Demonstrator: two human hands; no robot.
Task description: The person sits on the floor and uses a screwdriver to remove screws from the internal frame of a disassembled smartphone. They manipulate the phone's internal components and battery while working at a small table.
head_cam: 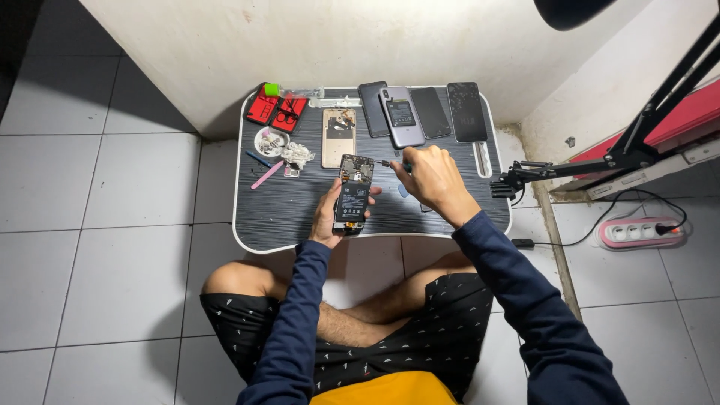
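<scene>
My left hand (pixel 328 217) grips an opened phone (pixel 353 193) with its back cover off, battery and boards showing, held just above the small dark table (pixel 270 217). My right hand (pixel 429 177) is closed on a thin screwdriver (pixel 390 163) whose tip points left at the phone's upper right edge. Both arms wear dark blue sleeves.
At the table's far edge lie several phones (pixel 405 114) and a gold back cover (pixel 338 136). A red tool case (pixel 276 111), a small dish of parts (pixel 271 141), a pink pry tool (pixel 266 175) sit far left. A lamp arm (pixel 637 142) clamps the right edge; a power strip (pixel 639 232) lies on the floor.
</scene>
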